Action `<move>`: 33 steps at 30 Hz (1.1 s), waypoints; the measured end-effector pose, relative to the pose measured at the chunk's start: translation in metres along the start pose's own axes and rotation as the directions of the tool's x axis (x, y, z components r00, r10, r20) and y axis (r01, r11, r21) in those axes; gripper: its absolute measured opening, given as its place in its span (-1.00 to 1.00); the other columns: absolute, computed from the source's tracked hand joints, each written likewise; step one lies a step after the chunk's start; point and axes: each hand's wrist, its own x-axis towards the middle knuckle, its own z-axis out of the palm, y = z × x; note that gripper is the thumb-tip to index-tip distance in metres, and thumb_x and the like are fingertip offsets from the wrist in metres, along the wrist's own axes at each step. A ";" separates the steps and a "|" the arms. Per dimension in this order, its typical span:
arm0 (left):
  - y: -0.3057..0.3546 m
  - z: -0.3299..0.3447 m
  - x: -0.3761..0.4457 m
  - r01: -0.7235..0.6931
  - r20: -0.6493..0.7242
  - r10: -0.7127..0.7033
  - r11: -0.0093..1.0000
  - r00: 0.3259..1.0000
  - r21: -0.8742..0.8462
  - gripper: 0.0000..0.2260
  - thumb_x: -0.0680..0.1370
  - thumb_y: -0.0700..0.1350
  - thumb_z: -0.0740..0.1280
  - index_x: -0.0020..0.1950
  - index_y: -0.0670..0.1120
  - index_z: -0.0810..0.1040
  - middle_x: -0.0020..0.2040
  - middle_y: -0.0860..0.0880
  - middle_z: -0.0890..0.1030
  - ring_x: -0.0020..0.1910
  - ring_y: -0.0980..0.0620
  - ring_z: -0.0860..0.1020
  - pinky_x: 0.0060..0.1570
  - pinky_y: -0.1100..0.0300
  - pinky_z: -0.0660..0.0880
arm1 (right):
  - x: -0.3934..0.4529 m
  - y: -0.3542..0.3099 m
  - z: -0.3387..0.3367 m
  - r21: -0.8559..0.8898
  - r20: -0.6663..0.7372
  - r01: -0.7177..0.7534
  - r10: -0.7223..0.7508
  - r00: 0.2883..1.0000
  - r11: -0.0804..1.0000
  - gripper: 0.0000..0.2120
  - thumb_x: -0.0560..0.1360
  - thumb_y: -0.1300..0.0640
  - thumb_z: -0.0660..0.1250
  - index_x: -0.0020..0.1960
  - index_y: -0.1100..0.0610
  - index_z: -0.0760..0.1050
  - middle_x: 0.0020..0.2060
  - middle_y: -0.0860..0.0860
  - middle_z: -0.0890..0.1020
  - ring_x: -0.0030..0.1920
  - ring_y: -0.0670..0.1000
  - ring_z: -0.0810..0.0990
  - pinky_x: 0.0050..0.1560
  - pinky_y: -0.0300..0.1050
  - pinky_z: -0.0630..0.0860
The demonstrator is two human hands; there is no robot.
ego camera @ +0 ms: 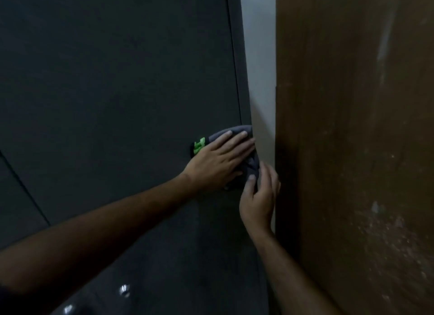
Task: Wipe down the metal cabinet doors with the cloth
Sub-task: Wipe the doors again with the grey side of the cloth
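Note:
A dark grey metal cabinet door (117, 91) fills the left and middle of the head view. A grey cloth (252, 163) with a green and black patch lies against the door's right edge. My left hand (217, 161) presses flat on the cloth with straight fingers pointing right. Just below and to the right, my right hand (258, 197) pinches the cloth's lower end between thumb and fingers at the cabinet's corner. Much of the cloth is hidden under my left hand.
A brown wooden panel (352, 150) stands close on the right. A narrow strip of pale wall (260, 56) shows between it and the cabinet. Two shiny metal knobs (124, 290) sit low on the cabinet. A door seam (23, 188) runs at the lower left.

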 end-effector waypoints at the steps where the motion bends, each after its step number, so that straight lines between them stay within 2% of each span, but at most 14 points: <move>1: -0.022 -0.009 0.007 0.031 -0.005 -0.031 0.999 1.000 -0.011 -0.39 0.73 0.20 0.02 0.69 -0.11 0.07 0.69 -0.10 0.06 0.68 -0.10 0.02 0.66 -0.09 -0.10 | 0.015 -0.022 0.003 -0.007 -0.011 0.070 -0.070 0.997 0.998 -0.56 0.66 0.13 0.25 0.53 0.08 0.37 0.47 0.01 0.39 0.43 -0.04 0.34 0.32 -0.19 0.39; 4: -0.087 -0.038 0.024 0.116 -0.025 -0.119 0.990 0.993 -0.085 -0.33 0.72 0.22 0.09 0.71 -0.13 0.02 0.71 -0.11 0.05 0.69 -0.08 -0.02 0.67 -0.04 -0.06 | 0.056 -0.087 0.016 -0.005 0.033 0.273 -0.272 0.962 0.962 -0.52 0.65 0.15 0.28 0.55 0.12 0.34 0.51 0.05 0.34 0.48 0.02 0.32 0.40 0.07 0.44; 6: -0.127 -0.060 0.034 0.138 0.003 -0.141 0.965 0.990 -0.221 -0.28 0.70 0.14 0.21 0.72 -0.13 -0.03 0.72 -0.13 0.00 0.70 -0.06 -0.07 0.68 0.02 -0.12 | 0.078 -0.125 0.028 0.001 0.086 0.322 -0.321 0.943 0.947 -0.48 0.67 0.13 0.25 0.60 0.16 0.25 0.58 0.10 0.26 0.56 0.06 0.25 0.47 0.15 0.39; 9: -0.179 -0.095 0.040 0.132 0.041 -0.127 0.887 0.991 -0.444 -0.16 0.61 -0.03 0.41 0.72 -0.13 -0.04 0.73 -0.14 -0.02 0.69 -0.01 -0.11 0.61 0.24 -0.30 | 0.094 -0.170 0.049 -0.021 0.119 0.320 -0.316 0.941 0.947 -0.34 0.70 -0.05 0.16 0.67 0.13 -0.04 0.66 0.14 -0.01 0.65 0.13 -0.05 0.61 0.22 0.12; 11: -0.209 -0.113 0.032 0.084 0.028 -0.080 0.904 0.996 -0.420 -0.11 0.58 0.01 0.45 0.72 -0.13 -0.04 0.73 -0.13 0.01 0.68 -0.02 -0.13 0.60 0.22 -0.31 | 0.098 -0.192 0.061 -0.085 0.130 0.319 -0.307 0.943 0.944 -0.23 0.66 -0.25 0.05 0.68 0.05 -0.22 0.65 0.13 -0.21 0.63 0.12 -0.28 0.64 0.19 -0.14; 14: -0.247 -0.128 -0.002 0.099 0.023 -0.096 0.964 0.995 -0.249 -0.09 0.57 0.28 0.35 0.72 -0.09 -0.02 0.72 -0.09 0.05 0.70 -0.03 -0.12 0.66 0.06 -0.23 | 0.115 -0.221 0.076 -0.235 0.079 0.263 -0.252 0.965 0.936 -0.19 0.64 -0.35 0.00 0.68 0.06 -0.23 0.62 0.20 -0.33 0.61 0.21 -0.36 0.61 0.27 -0.22; 17: -0.286 -0.139 -0.053 0.245 -0.109 -0.275 0.941 0.955 -0.232 -0.26 0.63 0.28 0.25 0.69 -0.11 0.20 0.67 -0.11 0.26 0.69 -0.11 0.10 0.68 -0.08 -0.03 | 0.147 -0.261 0.087 -0.287 -0.006 0.246 -0.258 0.966 0.926 -0.21 0.66 -0.28 0.04 0.68 0.15 -0.15 0.61 0.29 -0.26 0.61 0.30 -0.30 0.59 0.30 -0.18; 20: -0.319 -0.141 -0.098 0.456 -0.247 -0.507 0.858 0.826 -0.236 -0.41 0.67 0.16 0.21 0.60 -0.16 0.34 0.59 -0.17 0.36 0.63 -0.21 0.25 0.64 -0.14 0.10 | 0.175 -0.321 0.103 -0.298 -0.067 0.291 -0.324 0.944 0.909 -0.22 0.66 -0.26 0.03 0.66 0.23 -0.03 0.61 0.35 -0.14 0.62 0.36 -0.20 0.58 0.33 -0.12; 22: -0.332 -0.136 -0.115 0.595 -0.278 -0.639 0.769 0.717 -0.234 -0.44 0.67 0.13 0.21 0.58 -0.17 0.34 0.58 -0.18 0.34 0.61 -0.23 0.26 0.63 -0.13 0.11 | 0.172 -0.348 0.120 -0.327 -0.018 0.458 -0.490 0.872 0.827 -0.23 0.65 -0.24 0.04 0.63 0.30 0.08 0.60 0.40 -0.03 0.61 0.42 -0.10 0.56 0.37 -0.05; 24: -0.338 -0.130 -0.124 0.663 -0.279 -0.705 0.709 0.653 -0.242 -0.45 0.66 0.12 0.20 0.57 -0.18 0.34 0.58 -0.19 0.33 0.60 -0.23 0.25 0.63 -0.11 0.10 | 0.148 -0.341 0.136 -0.356 0.133 0.710 -0.719 0.682 0.607 -0.22 0.65 -0.24 0.07 0.61 0.34 0.12 0.59 0.41 0.02 0.60 0.43 -0.06 0.56 0.39 -0.02; 26: -0.342 -0.124 -0.131 0.670 -0.275 -0.705 0.708 0.654 -0.221 -0.44 0.67 0.11 0.19 0.58 -0.19 0.33 0.59 -0.19 0.31 0.61 -0.24 0.24 0.64 -0.12 0.08 | 0.124 -0.302 0.132 -0.331 0.326 0.867 -0.817 0.476 0.372 -0.21 0.64 -0.25 0.14 0.62 0.31 0.12 0.60 0.38 0.02 0.61 0.40 -0.06 0.55 0.39 0.05; 28: -0.344 -0.118 -0.135 0.653 -0.280 -0.677 0.734 0.681 -0.187 -0.42 0.68 0.12 0.18 0.60 -0.19 0.30 0.62 -0.19 0.28 0.63 -0.24 0.22 0.66 -0.12 0.05 | 0.127 -0.258 0.109 -0.324 0.419 0.906 -0.817 0.397 0.274 -0.21 0.62 -0.25 0.16 0.64 0.26 0.10 0.61 0.35 0.01 0.62 0.37 -0.05 0.53 0.39 0.12; 29: -0.345 -0.116 -0.136 0.649 -0.278 -0.671 0.739 0.688 -0.178 -0.41 0.68 0.13 0.17 0.61 -0.18 0.28 0.62 -0.19 0.27 0.64 -0.23 0.21 0.66 -0.12 0.04 | 0.138 -0.247 0.095 -0.349 0.426 0.891 -0.797 0.428 0.292 -0.21 0.63 -0.25 0.12 0.65 0.24 0.06 0.61 0.35 -0.01 0.62 0.37 -0.06 0.54 0.39 0.12; 33: -0.346 -0.113 -0.134 0.658 -0.282 -0.677 0.733 0.680 -0.174 -0.42 0.69 0.13 0.14 0.62 -0.19 0.28 0.62 -0.19 0.27 0.64 -0.23 0.20 0.66 -0.13 0.04 | 0.206 -0.287 0.062 -0.520 0.253 0.630 -0.600 0.759 0.577 -0.27 0.68 -0.21 -0.09 0.66 0.26 -0.06 0.61 0.37 -0.12 0.62 0.36 -0.16 0.58 0.35 -0.04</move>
